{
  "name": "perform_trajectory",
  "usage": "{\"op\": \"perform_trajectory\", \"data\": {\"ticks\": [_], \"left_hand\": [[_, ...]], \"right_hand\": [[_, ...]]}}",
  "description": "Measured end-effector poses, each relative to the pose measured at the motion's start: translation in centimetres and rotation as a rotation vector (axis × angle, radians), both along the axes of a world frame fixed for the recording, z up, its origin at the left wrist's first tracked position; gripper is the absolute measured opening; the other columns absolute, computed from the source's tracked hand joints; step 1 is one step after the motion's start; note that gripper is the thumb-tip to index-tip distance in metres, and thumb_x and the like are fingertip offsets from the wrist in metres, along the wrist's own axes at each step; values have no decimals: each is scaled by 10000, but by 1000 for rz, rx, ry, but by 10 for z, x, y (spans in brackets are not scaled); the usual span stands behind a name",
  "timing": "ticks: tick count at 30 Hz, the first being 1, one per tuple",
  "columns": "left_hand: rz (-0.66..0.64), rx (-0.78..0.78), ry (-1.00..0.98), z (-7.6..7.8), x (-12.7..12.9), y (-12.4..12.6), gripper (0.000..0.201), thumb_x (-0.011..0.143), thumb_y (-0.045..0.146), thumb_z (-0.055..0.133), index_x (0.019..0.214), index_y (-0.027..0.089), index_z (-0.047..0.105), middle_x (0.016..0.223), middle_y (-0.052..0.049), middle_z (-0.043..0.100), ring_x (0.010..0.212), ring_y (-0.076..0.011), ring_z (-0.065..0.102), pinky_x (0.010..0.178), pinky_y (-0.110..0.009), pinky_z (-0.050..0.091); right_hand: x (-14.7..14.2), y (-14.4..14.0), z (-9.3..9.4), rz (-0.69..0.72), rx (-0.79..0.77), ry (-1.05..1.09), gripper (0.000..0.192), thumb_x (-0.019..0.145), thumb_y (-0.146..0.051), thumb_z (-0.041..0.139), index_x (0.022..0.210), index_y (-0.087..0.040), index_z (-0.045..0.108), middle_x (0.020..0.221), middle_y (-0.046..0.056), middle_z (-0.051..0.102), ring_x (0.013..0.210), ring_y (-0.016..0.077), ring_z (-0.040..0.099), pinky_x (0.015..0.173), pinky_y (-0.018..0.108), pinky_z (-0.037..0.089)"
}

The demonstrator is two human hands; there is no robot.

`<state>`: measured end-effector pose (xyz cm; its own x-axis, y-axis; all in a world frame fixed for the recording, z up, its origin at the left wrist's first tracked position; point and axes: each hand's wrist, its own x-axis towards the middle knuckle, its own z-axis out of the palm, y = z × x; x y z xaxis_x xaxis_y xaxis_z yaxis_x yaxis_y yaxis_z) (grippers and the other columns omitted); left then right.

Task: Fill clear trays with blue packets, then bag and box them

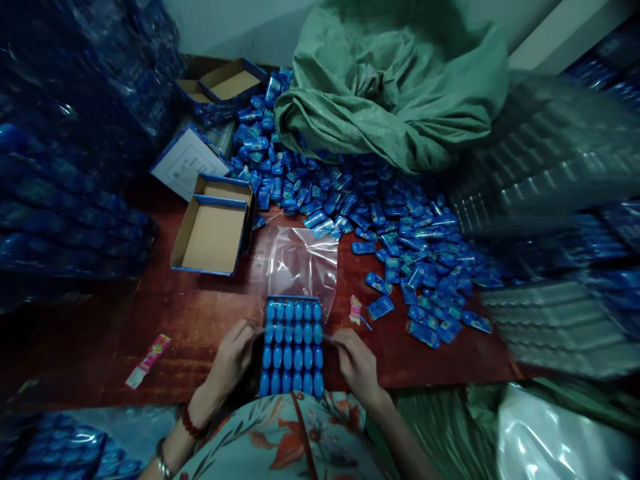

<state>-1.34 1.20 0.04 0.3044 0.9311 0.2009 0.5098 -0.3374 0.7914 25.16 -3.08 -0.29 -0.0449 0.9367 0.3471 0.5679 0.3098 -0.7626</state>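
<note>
A tray of blue oval pieces (293,350) set in rows lies right in front of my body at the table's near edge. A clear plastic bag (303,260) covers its far part and stretches flat beyond it. On the tray's left side, the fingers of my left hand (235,357) are closed on the bag's edge. My right hand (357,363) pinches the bag's edge on the opposite side, thumb and finger together. How far the bag reaches over the tray I cannot tell.
Small blue packets (400,227) are heaped across the back and right, below a green cloth sack (395,100). An open cardboard box (213,230) stands back left. Pink wrappers (149,361) lie on the table (190,313). Stacked clear trays (545,153) rise at right, wrapped blue stacks (65,207) at left.
</note>
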Motion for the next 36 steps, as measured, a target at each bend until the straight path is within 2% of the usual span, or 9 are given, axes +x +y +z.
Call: {"op": "perform_trajectory", "data": {"ticks": [6,10,14,17,22,26,30,33,36], "left_hand": [[-221,170,145,-27,-34,-60,252,908,169,397,1044,185,609,913,-97,648,907,-188,605,811,-305,507],[-186,161,214,-40,-45,-92,284,920,213,385,1131,216,575,978,-93,652,980,-197,604,894,-333,483],[-6,65,238,-42,-29,-77,436,859,247,464,1281,141,447,1083,-152,603,1012,-251,589,850,-405,508],[17,37,316,-41,-13,-54,576,857,216,446,1407,135,297,1170,-171,581,1036,-258,579,880,-442,498],[-92,49,384,-49,-19,-50,595,819,35,324,1388,198,382,1096,-104,646,966,-197,613,903,-390,502],[-214,102,360,-64,-44,-80,552,845,144,405,1394,186,381,1107,-120,649,1016,-223,608,927,-393,489],[-268,114,396,-73,-64,-108,439,883,279,433,1317,242,481,1070,-95,672,1005,-214,620,915,-347,494],[-302,139,396,-66,-64,-109,361,903,287,395,1231,257,542,1029,-79,679,973,-190,623,892,-303,496],[-395,66,368,-38,-53,-92,315,883,232,408,1159,221,559,1017,-91,664,952,-187,609,884,-298,484]], "right_hand": [[5,-57,-13,128,84,-149,314,881,-73,392,1098,-217,569,876,59,666,867,176,635,752,321,558],[1,-80,-20,144,51,-263,238,899,-151,432,1102,-221,535,855,41,654,847,167,627,735,302,562],[-8,-63,-25,-131,12,-435,447,865,-264,498,1288,-146,414,1042,136,621,970,248,598,778,400,546],[-14,-39,-27,-148,-75,-525,515,895,-275,433,1374,-119,326,1134,158,595,1005,258,579,801,409,524],[-14,-35,-38,-84,-32,-642,328,901,-126,334,1138,-164,558,854,77,653,813,212,586,782,354,475],[-8,-59,-46,35,45,-670,325,847,-70,339,1024,-159,597,816,78,643,849,214,566,829,355,427],[-2,-72,-38,187,5,-674,265,842,-80,380,971,-191,584,773,35,626,806,181,565,847,317,405],[3,-70,-28,317,-12,-682,191,841,-107,430,927,-207,568,805,28,634,832,175,571,836,292,410],[5,-61,-16,393,-2,-649,154,845,-129,419,856,-205,552,778,31,623,790,173,559,765,281,427]]}}
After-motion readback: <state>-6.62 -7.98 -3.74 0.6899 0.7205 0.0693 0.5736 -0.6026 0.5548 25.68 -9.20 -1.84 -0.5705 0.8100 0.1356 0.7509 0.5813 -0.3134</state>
